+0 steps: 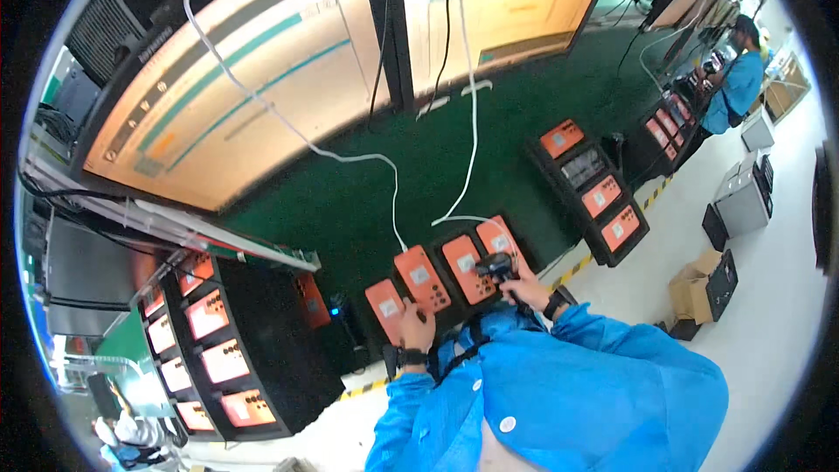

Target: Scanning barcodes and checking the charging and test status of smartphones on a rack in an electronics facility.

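Several orange phones lie in a row before me, back up, with white labels and dark camera lenses. My left hand (pixel 417 329) closes its fingers at the lower right edge of the leftmost phone (pixel 383 304). Beside it, the second phone (pixel 420 275) has a white cable (pixel 395 201) at its top end. My right hand (pixel 530 290) grips a black handheld scanner (pixel 496 267), held over the right edge of the third phone (pixel 463 260). The fourth phone (pixel 498 232) lies partly behind the scanner, near a second white cable (pixel 468 218).
Two large monitors (pixel 236 79) stand behind the green bench mat (pixel 350 188). Black trays (pixel 572 201) of orange phones sit to the right, more trays (pixel 249 332) to the left. A small black device with a blue light (pixel 336 311) stands left. Another person (pixel 743 79) works far right.
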### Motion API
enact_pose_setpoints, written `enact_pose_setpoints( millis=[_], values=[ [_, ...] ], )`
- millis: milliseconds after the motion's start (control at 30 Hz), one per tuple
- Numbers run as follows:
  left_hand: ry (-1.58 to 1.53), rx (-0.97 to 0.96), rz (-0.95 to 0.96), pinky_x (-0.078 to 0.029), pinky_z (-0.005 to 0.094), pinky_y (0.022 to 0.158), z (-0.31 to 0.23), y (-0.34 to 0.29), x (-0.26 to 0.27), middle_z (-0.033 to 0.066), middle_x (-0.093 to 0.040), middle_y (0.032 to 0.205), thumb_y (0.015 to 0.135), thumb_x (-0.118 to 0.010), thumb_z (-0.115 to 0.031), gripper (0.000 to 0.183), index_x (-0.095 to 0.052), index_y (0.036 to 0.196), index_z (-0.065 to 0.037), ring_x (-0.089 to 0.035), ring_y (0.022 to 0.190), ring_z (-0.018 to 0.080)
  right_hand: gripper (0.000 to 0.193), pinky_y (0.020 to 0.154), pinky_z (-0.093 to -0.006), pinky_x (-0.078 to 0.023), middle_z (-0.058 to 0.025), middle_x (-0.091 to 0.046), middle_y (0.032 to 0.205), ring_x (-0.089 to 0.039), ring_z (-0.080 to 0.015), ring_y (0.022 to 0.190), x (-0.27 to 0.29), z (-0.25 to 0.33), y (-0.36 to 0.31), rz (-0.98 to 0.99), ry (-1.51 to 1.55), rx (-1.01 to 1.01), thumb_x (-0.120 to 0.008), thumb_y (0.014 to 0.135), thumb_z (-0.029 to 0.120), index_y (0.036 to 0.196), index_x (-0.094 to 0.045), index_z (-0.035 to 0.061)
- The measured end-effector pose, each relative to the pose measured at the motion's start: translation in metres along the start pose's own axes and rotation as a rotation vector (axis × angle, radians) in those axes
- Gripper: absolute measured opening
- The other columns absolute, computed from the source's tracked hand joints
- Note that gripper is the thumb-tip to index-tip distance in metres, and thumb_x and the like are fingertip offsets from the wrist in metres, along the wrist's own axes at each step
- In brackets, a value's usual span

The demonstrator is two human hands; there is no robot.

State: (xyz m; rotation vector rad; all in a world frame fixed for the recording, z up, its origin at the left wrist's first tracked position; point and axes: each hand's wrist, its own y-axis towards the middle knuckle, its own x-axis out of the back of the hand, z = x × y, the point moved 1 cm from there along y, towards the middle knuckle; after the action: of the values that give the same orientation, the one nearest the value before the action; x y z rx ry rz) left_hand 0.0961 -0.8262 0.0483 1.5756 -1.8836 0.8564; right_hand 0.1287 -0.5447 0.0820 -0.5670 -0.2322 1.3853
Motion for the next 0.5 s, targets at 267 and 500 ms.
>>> enact_pose_setpoints(
  millis=[267, 500],
  values=[
    [-0.037, 0.034, -0.05, -0.051, 0.0415, 0.072, 0.012, -0.007, -0.01, 0.0164, -0.066, 0.087, 0.078, -0.062, -0.022, 0.018, -0.063, 0.087, -0.006, -0.063, 0.081, 0.0341, 0.043, 0.048, -0.0256, -0.045, -0.0056, -0.057, 0.095, -0.053, -0.0115, 0.065, -0.008, 0.0, 0.003, 0.063, 0.047, -0.106, -0.057, 0.081, -0.003, 0.117, -0.04, 0.0123],
    [-0.006, 0.063, -0.031, -0.051, 0.0389, 0.07, -0.035, 0.005, 0.016, 0.0163, -0.067, 0.086, 0.079, -0.063, -0.023, 0.022, -0.065, 0.093, -0.007, -0.065, 0.081, 0.0316, 0.043, 0.045, -0.0251, -0.042, -0.0053, -0.056, 0.089, -0.052, -0.0116, 0.061, 0.016, -0.008, 0.02, 0.131, 0.041, -0.12, -0.058, 0.08, -0.001, 0.117, -0.038, 0.0106]
  ],
)
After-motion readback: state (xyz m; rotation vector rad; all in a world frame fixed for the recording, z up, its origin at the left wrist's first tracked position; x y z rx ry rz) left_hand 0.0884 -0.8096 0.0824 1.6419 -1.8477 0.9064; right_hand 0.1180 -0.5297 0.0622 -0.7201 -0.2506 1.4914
